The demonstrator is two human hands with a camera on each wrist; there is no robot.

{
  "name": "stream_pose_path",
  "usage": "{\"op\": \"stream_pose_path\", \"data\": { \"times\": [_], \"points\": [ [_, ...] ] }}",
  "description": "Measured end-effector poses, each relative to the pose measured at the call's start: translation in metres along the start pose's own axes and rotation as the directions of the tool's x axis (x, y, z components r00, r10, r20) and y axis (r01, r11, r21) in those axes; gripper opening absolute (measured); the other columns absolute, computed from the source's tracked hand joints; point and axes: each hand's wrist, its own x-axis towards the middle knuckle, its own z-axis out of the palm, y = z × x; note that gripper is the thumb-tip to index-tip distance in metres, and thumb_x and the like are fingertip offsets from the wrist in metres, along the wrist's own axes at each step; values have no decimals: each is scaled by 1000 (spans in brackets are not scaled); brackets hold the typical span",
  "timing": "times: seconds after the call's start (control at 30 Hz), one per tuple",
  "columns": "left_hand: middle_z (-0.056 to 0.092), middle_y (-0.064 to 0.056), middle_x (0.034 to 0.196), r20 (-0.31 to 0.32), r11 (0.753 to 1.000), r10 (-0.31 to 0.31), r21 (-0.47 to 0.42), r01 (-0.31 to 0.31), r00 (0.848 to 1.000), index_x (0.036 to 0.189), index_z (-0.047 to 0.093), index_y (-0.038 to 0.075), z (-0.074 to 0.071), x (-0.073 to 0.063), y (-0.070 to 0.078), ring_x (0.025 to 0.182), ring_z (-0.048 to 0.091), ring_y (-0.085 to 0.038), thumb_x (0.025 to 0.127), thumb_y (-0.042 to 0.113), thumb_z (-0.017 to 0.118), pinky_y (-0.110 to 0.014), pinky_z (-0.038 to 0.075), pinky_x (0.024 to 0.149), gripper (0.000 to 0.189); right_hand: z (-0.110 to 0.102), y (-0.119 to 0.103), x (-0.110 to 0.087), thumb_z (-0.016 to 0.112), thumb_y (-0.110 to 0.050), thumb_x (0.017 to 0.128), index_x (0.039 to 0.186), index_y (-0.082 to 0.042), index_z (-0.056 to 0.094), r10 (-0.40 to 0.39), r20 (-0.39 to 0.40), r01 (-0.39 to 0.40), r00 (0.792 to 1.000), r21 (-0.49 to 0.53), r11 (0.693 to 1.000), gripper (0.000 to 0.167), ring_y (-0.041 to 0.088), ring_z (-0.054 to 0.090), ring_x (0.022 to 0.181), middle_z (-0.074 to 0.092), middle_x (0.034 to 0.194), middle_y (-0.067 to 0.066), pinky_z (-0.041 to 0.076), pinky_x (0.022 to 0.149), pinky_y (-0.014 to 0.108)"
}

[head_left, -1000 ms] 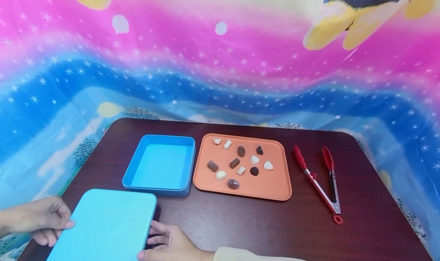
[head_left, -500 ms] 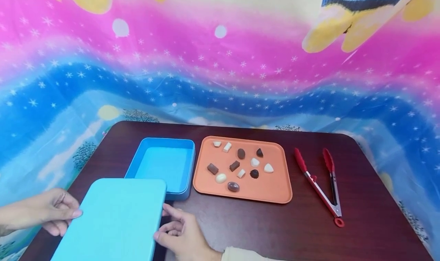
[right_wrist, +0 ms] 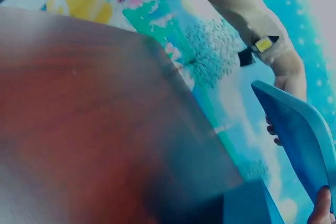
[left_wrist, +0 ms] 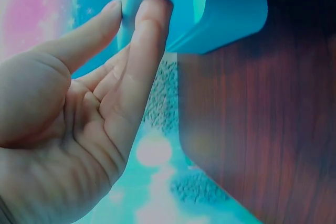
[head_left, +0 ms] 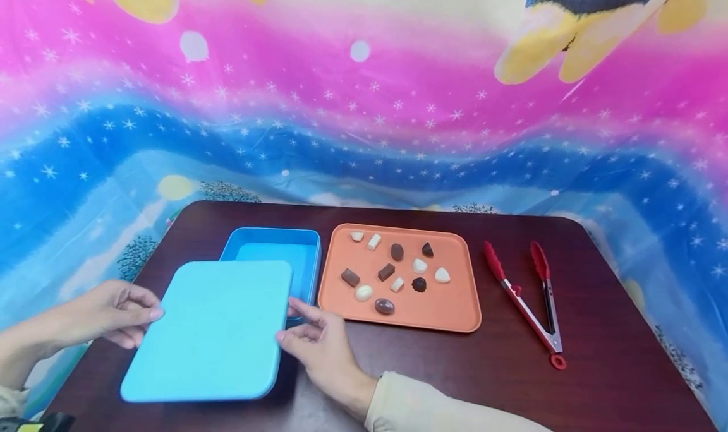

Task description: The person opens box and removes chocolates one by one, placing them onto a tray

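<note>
A flat light-blue lid is held by its two sides, raised off the table. My left hand pinches its left edge between thumb and fingers, and the left wrist view shows the same pinch on the lid. At the opposite edge, my right hand grips with thumb and fingertips. Behind the lid stands a blue square box with no top on it. The lid hides the box's front left part from the head. In the right wrist view the lid hangs tilted above the box.
Right of the box, an orange tray carries several brown and white chocolates. Red-tipped tongs lie spread on the dark wooden table farther right. A patterned cloth hangs behind the table.
Both hands have moved forward and to the right with the lid, which now covers more of the box from view. The tray, chocolates and tongs stay in place.
</note>
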Motion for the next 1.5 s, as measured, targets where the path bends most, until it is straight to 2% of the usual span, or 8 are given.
{"op": "stream_pose_path", "data": {
  "times": [0.2,0.37,0.57,0.67,0.93,1.1,1.27,1.5],
  "points": [
    [68,1,79,-37,997,58,45,-56,998,122,58,-11,4,20,12,72,72,-18,109,20,47,-35,65,73,36,-14,-5,18,69,-2,91,144,3,53,-46,-58,39,997,-114,993,55,-4,59,69,59,128,22,46,60,12],
    [67,-2,76,-134,998,17,70,-8,991,125,56,-11,8,34,23,69,70,-18,107,25,52,-33,65,71,40,-26,-9,30,71,-6,92,144,-4,56,-28,-81,11,996,-206,978,54,2,50,59,61,118,17,38,49,16],
    [66,-3,75,-272,990,-46,113,80,961,129,57,-8,14,57,38,68,68,-17,106,32,54,-30,64,70,46,-40,-10,49,71,-8,93,142,-4,58,-27,-130,-12,991,-291,957,51,4,54,59,64,113,15,40,51,17],
    [66,-2,75,-314,989,-31,130,76,949,128,58,-7,15,71,43,67,67,-17,106,32,54,-30,63,67,46,-48,-8,59,72,-9,93,141,-6,60,-6,-167,-48,986,-322,946,49,5,54,57,65,111,11,42,51,16],
    [64,-2,73,-405,983,-22,157,93,914,121,59,-10,20,101,42,62,62,-15,107,27,52,-29,60,60,40,-56,-1,83,73,-13,93,139,-5,62,-36,-228,-87,973,-508,857,48,5,58,69,70,109,12,42,55,17],
    [60,-3,67,-461,974,-31,186,131,887,121,57,-12,18,109,41,60,60,-16,107,29,50,-30,59,60,43,-54,-1,94,72,-14,93,140,-7,61,2,-237,-127,971,-511,850,49,9,62,80,70,113,12,47,58,18],
    [60,-5,67,-491,965,-33,210,155,870,120,57,-11,18,111,43,62,61,-18,107,32,48,-35,59,63,45,-52,-3,98,72,-13,94,140,-6,60,25,-247,-151,969,-507,848,48,10,63,78,69,114,12,50,59,19],
    [71,-18,92,-525,942,2,286,174,851,122,58,-10,19,111,41,66,66,-18,108,37,44,-41,61,64,51,-48,-2,101,72,-14,94,140,-3,59,14,-237,-154,971,-582,799,50,9,59,76,69,113,12,48,62,18]
  ]
}}
